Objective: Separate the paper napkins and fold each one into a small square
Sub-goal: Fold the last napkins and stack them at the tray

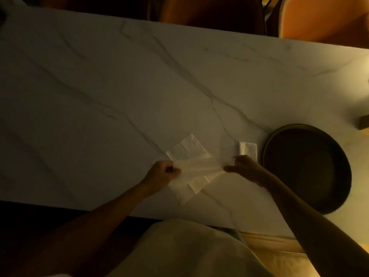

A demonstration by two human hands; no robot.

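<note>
A thin white paper napkin ply is stretched taut between my two hands just above the marble table. My left hand pinches its left end, and my right hand pinches its right end. Under the stretched ply lies an unfolded white napkin, its far corner pointing away and its near part showing below my hands. A small folded napkin square rests on the table just beyond my right hand.
A round dark tray sits at the right, close to the folded square and partly under my right forearm. Orange-brown chairs stand beyond the far table edge. The near table edge runs just in front of my lap.
</note>
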